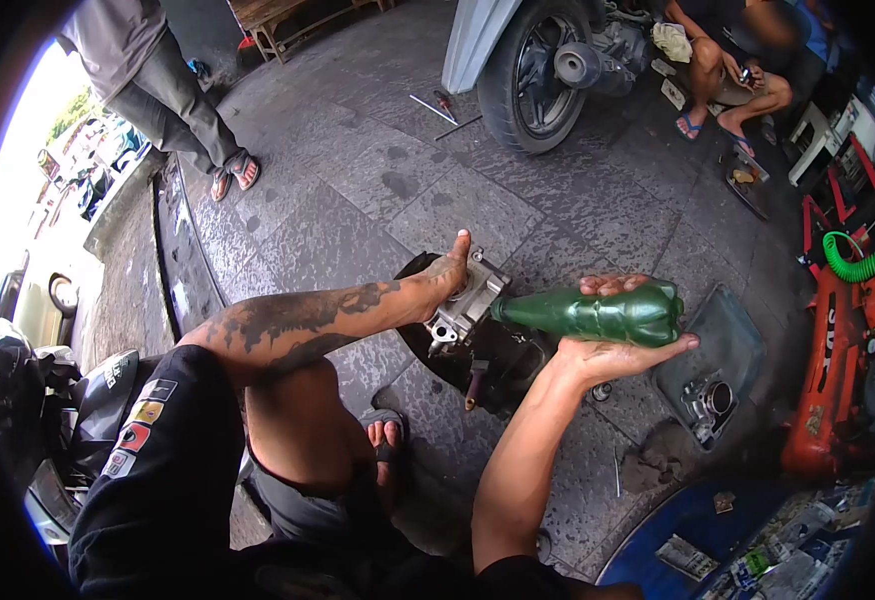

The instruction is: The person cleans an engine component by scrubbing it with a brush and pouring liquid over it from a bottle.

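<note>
Two bare hands work low over grey stone paving; clock positions are taken from the silver cast-metal engine part [469, 303], which lies at the left hand [442, 285], above a black, roughly round basin [518, 372]. The left thumb is raised; the other fingers of that hand are mostly hidden, so their closure cannot be told. The right hand [606, 357] cradles a green, translucent plastic bottle [590, 312], its fingers curled over the far side and its thumb extended along the near side. The bottle lies nearly level, its neck towards nine o'clock and its mouth just beside the part. The step in hand is judged to be dispensing from the bottle onto the part; whether liquid flows cannot be told. Continuing would call for a steady part and a controlled tilt.

Room is narrowest between three and four o'clock, where a grey-green rectangular plastic tray [741, 335] lies beneath the bottle's base and a red metal floor jack [826, 375] stands beyond. Bare paving [308, 205] widens towards ten o'clock.
</note>
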### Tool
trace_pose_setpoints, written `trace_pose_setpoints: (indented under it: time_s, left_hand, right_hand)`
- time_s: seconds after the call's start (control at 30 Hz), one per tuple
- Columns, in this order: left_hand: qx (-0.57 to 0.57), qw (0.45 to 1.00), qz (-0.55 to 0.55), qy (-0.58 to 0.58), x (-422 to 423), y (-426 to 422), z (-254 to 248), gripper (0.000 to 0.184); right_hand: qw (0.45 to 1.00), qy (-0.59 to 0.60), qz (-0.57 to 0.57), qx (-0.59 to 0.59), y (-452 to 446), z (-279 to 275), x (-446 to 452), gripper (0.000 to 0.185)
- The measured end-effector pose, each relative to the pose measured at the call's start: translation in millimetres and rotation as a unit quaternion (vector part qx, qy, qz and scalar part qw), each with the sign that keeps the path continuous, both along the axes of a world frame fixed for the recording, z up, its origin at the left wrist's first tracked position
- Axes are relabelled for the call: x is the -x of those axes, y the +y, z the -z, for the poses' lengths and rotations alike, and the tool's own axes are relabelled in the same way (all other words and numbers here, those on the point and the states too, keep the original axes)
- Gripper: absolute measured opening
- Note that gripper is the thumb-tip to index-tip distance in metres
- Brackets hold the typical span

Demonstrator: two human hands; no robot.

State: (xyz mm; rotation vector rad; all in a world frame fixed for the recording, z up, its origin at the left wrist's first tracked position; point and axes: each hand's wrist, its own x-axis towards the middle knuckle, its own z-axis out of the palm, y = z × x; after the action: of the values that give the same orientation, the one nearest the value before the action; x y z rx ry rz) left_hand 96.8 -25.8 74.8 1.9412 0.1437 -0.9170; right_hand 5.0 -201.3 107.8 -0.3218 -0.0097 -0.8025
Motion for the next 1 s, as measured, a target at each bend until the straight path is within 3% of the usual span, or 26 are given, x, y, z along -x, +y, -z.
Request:
trace_pose_setpoints:
  time_s: [0.33,0.53,1.0]
  left_hand:
    - [-0.010,0.998,0.067,-0.017,-3.7,5.4,3.4,0.077]
    - [-0.025,0.996,0.079,-0.031,-7.5,1.3,7.5,0.078]
    - [-0.061,0.993,0.083,-0.062,-13.8,2.0,18.8,0.085]
  right_hand:
    - [0.998,-0.014,0.058,-0.018,-14.1,-33.0,17.2,0.092]
    - [0.994,0.031,0.084,0.066,-13.1,-37.5,10.0,0.092]
    - [0.988,0.095,0.068,0.103,-3.4,-47.5,-15.7,0.086]
